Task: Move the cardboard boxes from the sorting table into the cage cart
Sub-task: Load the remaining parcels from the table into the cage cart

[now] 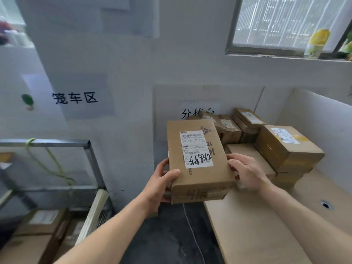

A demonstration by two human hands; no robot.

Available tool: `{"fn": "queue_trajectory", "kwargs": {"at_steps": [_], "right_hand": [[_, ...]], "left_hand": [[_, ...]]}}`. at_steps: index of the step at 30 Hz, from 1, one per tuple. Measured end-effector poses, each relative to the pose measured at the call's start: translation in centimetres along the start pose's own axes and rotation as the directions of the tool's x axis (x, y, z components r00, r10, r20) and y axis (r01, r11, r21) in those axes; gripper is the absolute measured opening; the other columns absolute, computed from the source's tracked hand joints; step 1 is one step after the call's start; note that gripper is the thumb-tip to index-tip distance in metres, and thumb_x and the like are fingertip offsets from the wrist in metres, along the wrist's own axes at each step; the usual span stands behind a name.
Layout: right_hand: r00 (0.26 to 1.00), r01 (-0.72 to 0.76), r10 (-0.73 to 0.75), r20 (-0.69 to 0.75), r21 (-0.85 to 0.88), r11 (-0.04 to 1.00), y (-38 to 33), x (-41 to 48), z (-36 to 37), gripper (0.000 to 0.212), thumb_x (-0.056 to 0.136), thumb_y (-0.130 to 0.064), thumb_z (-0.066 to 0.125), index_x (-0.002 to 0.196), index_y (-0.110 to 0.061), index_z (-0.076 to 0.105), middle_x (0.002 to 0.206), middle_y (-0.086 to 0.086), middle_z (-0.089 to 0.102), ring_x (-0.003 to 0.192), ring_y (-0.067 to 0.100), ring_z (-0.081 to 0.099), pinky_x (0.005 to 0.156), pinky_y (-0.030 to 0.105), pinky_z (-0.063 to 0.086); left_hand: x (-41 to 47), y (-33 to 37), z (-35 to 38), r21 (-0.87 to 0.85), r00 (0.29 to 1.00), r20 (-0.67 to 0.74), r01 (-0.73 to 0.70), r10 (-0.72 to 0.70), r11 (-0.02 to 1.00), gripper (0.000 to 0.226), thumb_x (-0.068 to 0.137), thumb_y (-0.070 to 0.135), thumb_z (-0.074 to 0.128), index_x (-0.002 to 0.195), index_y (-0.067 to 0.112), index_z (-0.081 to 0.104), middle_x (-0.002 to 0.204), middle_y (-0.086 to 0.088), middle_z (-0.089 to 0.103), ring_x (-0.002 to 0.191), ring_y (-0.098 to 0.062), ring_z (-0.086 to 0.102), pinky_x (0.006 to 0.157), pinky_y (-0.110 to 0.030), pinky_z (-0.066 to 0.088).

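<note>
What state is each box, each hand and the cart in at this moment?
Held box: closed, label up, held up by both hands.
Left hand: grips the held box's left side.
Right hand: grips its right side.
Piled boxes: closed, resting on sorting table.
Cage cart: contains at least one labelled box.

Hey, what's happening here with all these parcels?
A person is holding one labelled cardboard box in both hands, the left hand gripping its left side and the right hand its right edge. It is lifted clear of the sorting table, by the table's left edge. Several more boxes are piled at the back of the table. The metal cage cart stands to the left, with another box inside it.
</note>
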State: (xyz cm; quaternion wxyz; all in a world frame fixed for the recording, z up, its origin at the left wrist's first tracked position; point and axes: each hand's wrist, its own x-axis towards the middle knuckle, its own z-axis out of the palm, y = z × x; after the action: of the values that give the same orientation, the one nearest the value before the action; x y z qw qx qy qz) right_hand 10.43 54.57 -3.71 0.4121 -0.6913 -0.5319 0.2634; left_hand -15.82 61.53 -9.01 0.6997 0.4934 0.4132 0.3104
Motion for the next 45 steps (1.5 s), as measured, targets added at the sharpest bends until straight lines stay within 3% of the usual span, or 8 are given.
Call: {"fn": "queue_trajectory", "kwargs": {"at_steps": [4,10,16,20,24,31,40,45], "right_hand": [[0.993,0.079,-0.081,0.091,0.029,0.996,-4.0,-1.1,5.0,0.028,0.107,-0.025,0.042,0.107,-0.038,0.067,0.104,-0.018,0.072,0.1,0.006,0.066,0.077,0.023,0.05],[0.951,0.196,-0.202,0.232,0.053,0.979,-9.5,-1.4,11.9,0.038,0.105,-0.008,0.041,0.122,-0.027,0.069,0.111,-0.016,0.073,0.101,-0.002,0.066,0.074,0.01,0.05],[0.861,0.307,-0.314,0.399,0.083,0.948,-13.6,-0.6,18.4,0.044,0.1,-0.001,0.052,0.122,-0.037,0.066,0.11,-0.02,0.074,0.109,0.004,0.067,0.093,0.026,0.054],[0.782,0.34,-0.364,0.506,0.143,0.929,-15.5,-0.3,22.2,0.041,0.098,-0.004,0.061,0.13,-0.029,0.064,0.11,-0.015,0.075,0.108,0.009,0.069,0.089,0.029,0.059],[0.695,0.377,-0.42,0.584,0.202,0.904,-17.1,-0.1,25.1,0.048,0.094,0.001,0.066,0.133,-0.027,0.064,0.107,-0.006,0.077,0.1,0.013,0.073,0.086,0.036,0.062],[0.53,0.394,-0.499,0.686,0.321,0.861,-20.0,-1.0,30.3,0.052,0.09,0.002,0.07,0.134,-0.024,0.065,0.097,0.001,0.077,0.09,0.02,0.075,0.079,0.042,0.063],[0.353,0.375,-0.523,0.776,0.395,0.839,-22.0,-5.5,36.4,0.051,0.088,-0.002,0.074,0.131,-0.03,0.067,0.095,0.0,0.077,0.089,0.018,0.075,0.08,0.042,0.063],[0.259,0.412,-0.511,0.82,0.385,0.826,-22.7,-8.7,40.2,0.056,0.091,0.005,0.062,0.114,-0.046,0.071,0.092,0.0,0.077,0.088,0.02,0.075,0.079,0.046,0.062]], "left_hand": [[-4.2,0.6,-5.8,0.0,0.996,-0.081,-0.026,0.026,1.0,0.095,0.053,0.062,0.075,0.14,0.05,0.038,0.127,-0.008,0.062,0.105,-0.041,0.068,0.083,-0.059,0.059],[-9.8,1.2,-13.5,-0.046,0.972,-0.22,-0.091,0.079,0.995,0.096,0.052,0.058,0.076,0.14,0.048,0.04,0.126,-0.007,0.062,0.103,-0.036,0.066,0.069,-0.047,0.056],[-14.9,0.5,-19.1,-0.044,0.925,-0.364,-0.131,0.107,0.99,0.095,0.053,0.056,0.073,0.141,0.048,0.039,0.124,-0.008,0.066,0.085,-0.028,0.069,0.062,-0.042,0.057],[-18.4,-0.3,-21.4,-0.018,0.876,-0.469,-0.137,0.112,0.99,0.099,0.054,0.06,0.075,0.143,0.048,0.035,0.128,-0.007,0.064,0.095,-0.033,0.072,0.064,-0.045,0.059],[-21.8,-1.1,-22.4,-0.027,0.808,-0.577,-0.168,0.122,0.985,0.09,0.06,0.057,0.079,0.14,0.051,0.037,0.13,-0.01,0.061,0.1,-0.033,0.072,0.083,-0.063,0.058],[-27.8,-2.3,-21.8,-0.03,0.671,-0.726,-0.251,0.151,0.968,0.087,0.06,0.053,0.082,0.138,0.051,0.041,0.127,-0.011,0.063,0.105,-0.031,0.071,0.082,-0.056,0.06],[-34.3,-5.8,-20.9,-0.06,0.509,-0.858,-0.238,0.072,0.969,0.082,0.061,0.05,0.077,0.136,0.052,0.044,0.116,-0.003,0.072,0.11,-0.038,0.067,0.091,-0.066,0.053],[-37.9,-7.6,-21.1,-0.112,0.422,-0.907,-0.262,0.009,0.959,0.068,0.066,0.027,0.072,0.13,0.039,0.052,0.119,-0.012,0.07,0.112,-0.042,0.064,0.088,-0.068,0.051]]}}
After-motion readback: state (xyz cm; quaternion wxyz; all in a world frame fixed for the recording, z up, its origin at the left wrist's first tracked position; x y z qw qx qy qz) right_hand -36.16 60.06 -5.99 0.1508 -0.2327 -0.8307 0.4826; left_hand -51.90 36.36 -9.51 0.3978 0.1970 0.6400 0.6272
